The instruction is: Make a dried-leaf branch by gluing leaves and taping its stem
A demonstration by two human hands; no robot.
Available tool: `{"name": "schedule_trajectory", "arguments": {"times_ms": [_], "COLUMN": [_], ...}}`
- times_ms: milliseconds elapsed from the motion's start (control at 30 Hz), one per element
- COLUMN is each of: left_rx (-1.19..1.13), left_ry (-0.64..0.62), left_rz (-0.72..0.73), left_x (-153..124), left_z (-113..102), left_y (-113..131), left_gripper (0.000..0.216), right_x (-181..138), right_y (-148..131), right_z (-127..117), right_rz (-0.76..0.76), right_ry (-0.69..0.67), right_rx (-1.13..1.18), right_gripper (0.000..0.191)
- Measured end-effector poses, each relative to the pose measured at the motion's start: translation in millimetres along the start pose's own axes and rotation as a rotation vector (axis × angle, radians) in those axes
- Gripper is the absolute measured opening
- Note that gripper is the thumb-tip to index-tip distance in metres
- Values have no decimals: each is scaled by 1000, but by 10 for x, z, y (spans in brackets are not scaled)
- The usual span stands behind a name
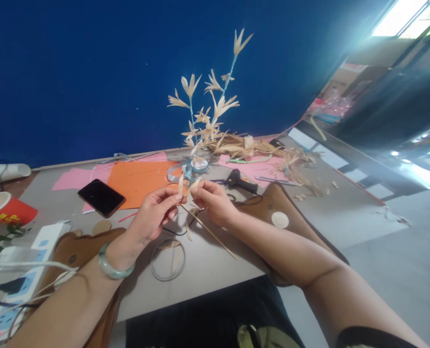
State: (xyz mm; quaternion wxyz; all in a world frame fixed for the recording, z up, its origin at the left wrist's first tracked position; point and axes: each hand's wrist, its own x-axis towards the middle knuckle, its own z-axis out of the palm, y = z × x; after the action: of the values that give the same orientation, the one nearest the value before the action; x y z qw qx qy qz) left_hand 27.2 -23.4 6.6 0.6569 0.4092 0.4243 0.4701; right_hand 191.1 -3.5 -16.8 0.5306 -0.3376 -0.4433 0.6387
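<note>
My left hand [156, 212] and my right hand [213, 202] meet above the grey table [207, 263], both pinched closed. Together they hold a thin wooden stick [209, 232] that slants down to the right, with small dried leaf pieces [186, 185] at its upper end between my fingertips. A green bangle [112, 266] sits on my left wrist. Behind my hands stands a branch of dried straw leaves [207, 108] on pale blue stems, rising from a small glass holder [199, 163].
A black phone [101, 197] lies on orange paper [138, 181] and pink paper. A black glue gun [241, 181], a straw pile [251, 146], a wire ring [168, 258], a red paper cup [5, 209] and a white power strip [22, 280] surround the work spot.
</note>
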Motion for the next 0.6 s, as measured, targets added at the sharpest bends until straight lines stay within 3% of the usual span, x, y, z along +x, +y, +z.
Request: {"name": "schedule_trajectory", "arguments": {"times_ms": [133,600], "left_rx": [-47,13], "left_ry": [-48,24], "left_rz": [-82,-103], "left_x": [-15,-21], "left_z": [9,68], "left_y": [-2,-16], "left_gripper": [24,33], "right_x": [1,-6], "right_y": [-15,-18], "right_z": [6,8], "right_rz": [21,49], "right_ry": [21,-5], "right_rx": [30,34], "right_gripper": [32,32]}}
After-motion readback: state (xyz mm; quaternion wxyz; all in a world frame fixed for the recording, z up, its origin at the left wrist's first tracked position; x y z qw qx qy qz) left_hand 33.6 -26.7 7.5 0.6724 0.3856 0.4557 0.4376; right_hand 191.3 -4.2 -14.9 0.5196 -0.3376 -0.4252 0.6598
